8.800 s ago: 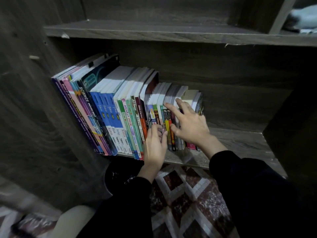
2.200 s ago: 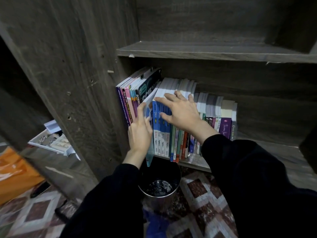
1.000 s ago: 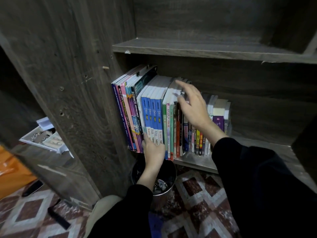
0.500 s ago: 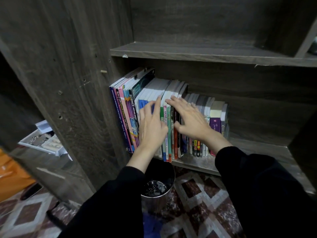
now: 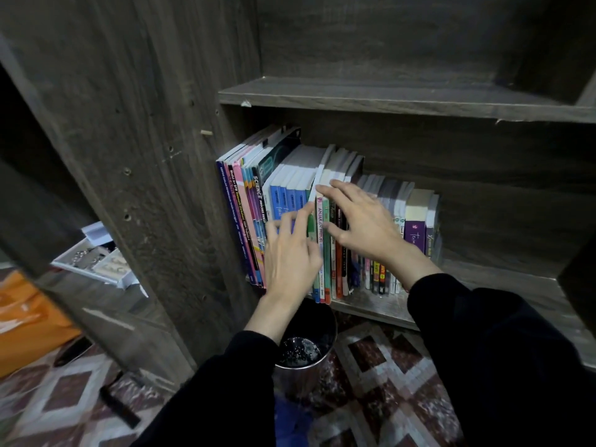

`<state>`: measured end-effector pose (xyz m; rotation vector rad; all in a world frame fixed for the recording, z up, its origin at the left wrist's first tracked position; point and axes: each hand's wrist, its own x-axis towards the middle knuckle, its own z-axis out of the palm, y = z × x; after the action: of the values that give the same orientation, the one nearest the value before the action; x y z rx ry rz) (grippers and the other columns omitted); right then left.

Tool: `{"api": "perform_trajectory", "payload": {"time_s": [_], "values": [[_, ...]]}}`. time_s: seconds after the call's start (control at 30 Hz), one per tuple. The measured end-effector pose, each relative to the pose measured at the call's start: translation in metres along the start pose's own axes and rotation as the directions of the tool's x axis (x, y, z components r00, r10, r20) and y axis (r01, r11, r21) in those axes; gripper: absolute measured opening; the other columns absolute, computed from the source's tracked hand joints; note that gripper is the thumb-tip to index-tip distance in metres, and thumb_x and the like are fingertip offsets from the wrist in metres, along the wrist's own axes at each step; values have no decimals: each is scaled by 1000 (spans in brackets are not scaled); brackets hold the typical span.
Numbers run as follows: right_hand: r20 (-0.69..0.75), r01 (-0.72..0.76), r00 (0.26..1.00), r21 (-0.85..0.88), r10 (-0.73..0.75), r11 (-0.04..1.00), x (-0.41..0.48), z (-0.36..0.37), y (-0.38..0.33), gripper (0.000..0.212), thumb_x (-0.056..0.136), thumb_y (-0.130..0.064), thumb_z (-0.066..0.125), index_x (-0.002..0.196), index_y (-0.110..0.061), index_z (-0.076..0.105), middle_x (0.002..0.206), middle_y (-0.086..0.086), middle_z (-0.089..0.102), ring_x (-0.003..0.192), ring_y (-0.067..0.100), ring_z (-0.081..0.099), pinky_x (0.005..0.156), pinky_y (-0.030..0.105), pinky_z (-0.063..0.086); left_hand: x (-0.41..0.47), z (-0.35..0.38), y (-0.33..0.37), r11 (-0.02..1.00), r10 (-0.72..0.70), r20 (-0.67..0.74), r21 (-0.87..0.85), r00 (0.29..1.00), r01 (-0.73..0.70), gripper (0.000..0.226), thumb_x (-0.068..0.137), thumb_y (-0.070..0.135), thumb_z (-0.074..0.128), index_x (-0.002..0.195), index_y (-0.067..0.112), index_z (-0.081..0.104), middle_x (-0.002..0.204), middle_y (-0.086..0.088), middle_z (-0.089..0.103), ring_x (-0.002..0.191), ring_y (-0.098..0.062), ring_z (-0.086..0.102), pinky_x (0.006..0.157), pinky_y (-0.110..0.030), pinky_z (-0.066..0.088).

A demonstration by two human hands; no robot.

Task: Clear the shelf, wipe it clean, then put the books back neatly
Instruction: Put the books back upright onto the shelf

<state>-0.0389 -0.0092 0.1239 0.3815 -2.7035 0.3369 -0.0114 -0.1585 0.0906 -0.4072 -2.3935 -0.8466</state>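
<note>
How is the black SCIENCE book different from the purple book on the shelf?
The SCIENCE book is much taller than the purple book. The SCIENCE book has a thin black spine with white letters, while the purple book has a wider purple spine. The SCIENCE book stands near the left end of the row, and the purple book stands near the right end. Both stand spine-out on the same shelf.

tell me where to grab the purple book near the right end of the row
I would take the purple book by the top of its spine, from the front and slightly above. It stands upright, spine out, with neighbours close on both sides, so the covers are shut in. Its top edge is bare under the upper shelf. Tip it forward, then pinch both covers.
</note>
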Motion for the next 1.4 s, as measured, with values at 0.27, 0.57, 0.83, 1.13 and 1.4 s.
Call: {"api": "perform_trajectory", "payload": {"time_s": [0.27, 0.57, 0.83, 1.13, 1.4], "values": [[-3, -20, 1000, 31, 20, 999, 1, 1, 1, 65, 87, -37, 57, 145, -35, 28, 154, -5, 28, 142, 19, 26, 110, 51, 32, 5, 7, 6, 960, -62, 56, -268, 997, 75, 49, 97, 15, 50, 142, 18, 32, 69, -2, 57, 49, -7, 48, 49, -19, 40], [-11, -36, 999, 19, 36, 999, 0, 1, -5, 62, 88, -36, 57, 144, -33, 31, 153, -3, 30, 141, 19, 28, 109, 51, 33, -25, -15, -7, 962, -19, 9, -272, 1000, 21, 61, 92, 11, 59, 145, 24, 32, 63, -3, 62, 35, -5, 46, 43, -9, 41], [55, -19, 998, -170, 28, 985, 13, -17, -20, 53, 88, -40, 47, 137, -24, 32, 125, 7, 46, 116, 30, 52, 106, 63, 26, -14, -80, 6, 963, -116, 186, -218, 976, 156, 54, 91, 6, 57, 132, 33, 34, 88, -5, 63, 61, -14, 59, 52, -20, 47], [247, 123, 969, -364, -32, 923, 37, -13, -48, 80, 90, -44, 49, 150, -43, -4, 160, 10, 3, 146, 35, 2, 108, 71, -1, -1, -170, 11, 992, -117, 270, -7, 956, 123, 47, 80, 5, 67, 104, 37, 41, 69, 3, 61, 59, 1, 56, 50, -5, 38], [186, 89, 981, -203, -51, 975, 44, 0, -56, 78, 85, -28, 51, 151, -35, 11, 151, -1, 23, 136, 25, 20, 106, 69, 18, 5, -192, 5, 988, -155, 217, 28, 964, 152, 47, 78, 11, 72, 105, 36, 43, 77, -5, 65, 77, -17, 58, 66, -16, 42]]}}
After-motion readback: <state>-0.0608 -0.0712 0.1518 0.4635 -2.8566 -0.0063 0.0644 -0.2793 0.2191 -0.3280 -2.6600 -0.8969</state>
